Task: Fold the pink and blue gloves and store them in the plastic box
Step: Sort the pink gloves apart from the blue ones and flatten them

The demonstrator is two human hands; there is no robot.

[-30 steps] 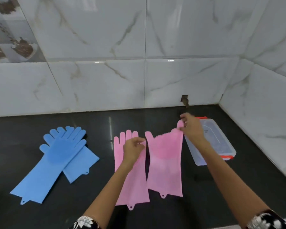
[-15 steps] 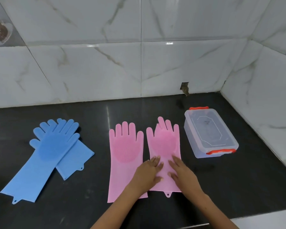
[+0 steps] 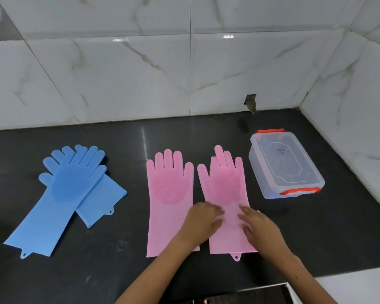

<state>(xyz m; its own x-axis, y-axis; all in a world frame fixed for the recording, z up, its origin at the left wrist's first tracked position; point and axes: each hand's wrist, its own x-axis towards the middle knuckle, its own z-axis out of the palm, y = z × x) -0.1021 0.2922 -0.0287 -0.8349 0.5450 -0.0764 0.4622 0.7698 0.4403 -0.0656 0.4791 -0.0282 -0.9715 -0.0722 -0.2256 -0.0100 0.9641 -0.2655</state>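
Pink gloves lie flat, palm-bristles up, side by side mid-counter [image 3: 206,281]: left pink glove [image 3: 169,202] and right pink glove [image 3: 225,194], edges near but apart at the fingers, cuffs toward the person. Both hands are open and flat, gripping nothing: left hand [image 3: 203,222] spans the gap, resting over the left glove's inner edge and onto the right glove; right hand [image 3: 259,229] presses the right glove's cuff area. My read: palms down to flatten and pin the silicone so it stays square before a fold; the stuff looks floppy and grippy, so it should crease only if held. Right glove's fingers look bunched, one sticking up past the others, probably needs straightening or the fold will go crooked. Blue gloves [image 3: 70,194] sit well apart on the left, one crossed over the other, untouched. Box [image 3: 285,165] is just right of the pink pair, clear with red latches, lid on and apparently shut, so it has to be opened before anything goes in. Task looks early: nothing folded, nothing stored. Placing the box beside the working glove keeps the transfer short.
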